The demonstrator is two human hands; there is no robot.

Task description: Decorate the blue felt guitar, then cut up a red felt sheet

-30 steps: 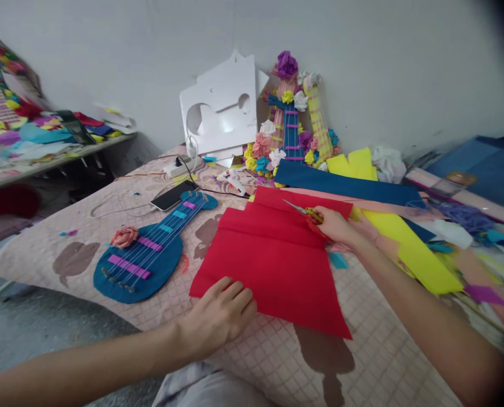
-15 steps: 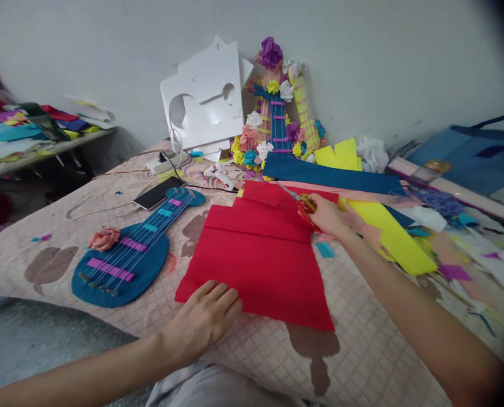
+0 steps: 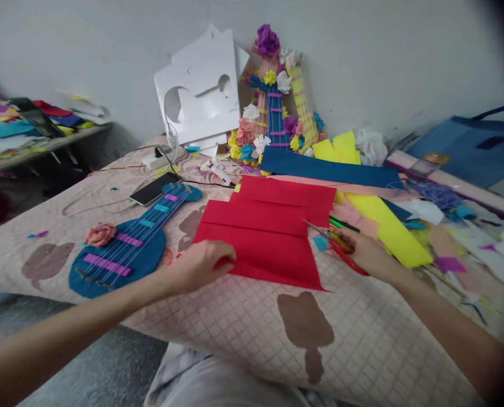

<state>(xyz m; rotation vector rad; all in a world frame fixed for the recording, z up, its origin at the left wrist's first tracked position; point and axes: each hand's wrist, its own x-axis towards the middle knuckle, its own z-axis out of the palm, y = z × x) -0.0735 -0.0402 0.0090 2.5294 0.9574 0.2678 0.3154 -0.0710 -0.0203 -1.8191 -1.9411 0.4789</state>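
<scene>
A red sheet (image 3: 260,254), with a crease across it and looking like felt or crepe paper, lies on the table before me. My left hand (image 3: 203,264) has its fingers closed on the sheet's near left edge, which is lifted a little. In my right hand (image 3: 362,251) is a pair of scissors (image 3: 343,249) with red and yellow handles, its blades pointing left over the sheet's right edge. Beyond lies a second red piece (image 3: 290,192), partly covered by the first. Green and black pens (image 3: 343,224) show just behind the scissors.
To the left lies a blue toy guitar (image 3: 146,249) with a pink flower, near a phone (image 3: 154,189). A glue gun (image 3: 218,172), blue strip (image 3: 328,168) and flower-trimmed guitars (image 3: 277,113) stand or lie behind. Yellow paper (image 3: 387,226) and scraps spread at right.
My left hand has gone from lying on the sheet to gripping and raising its near edge, pulling it back. My right hand with the scissors has moved right and nearer, off the red pieces.
</scene>
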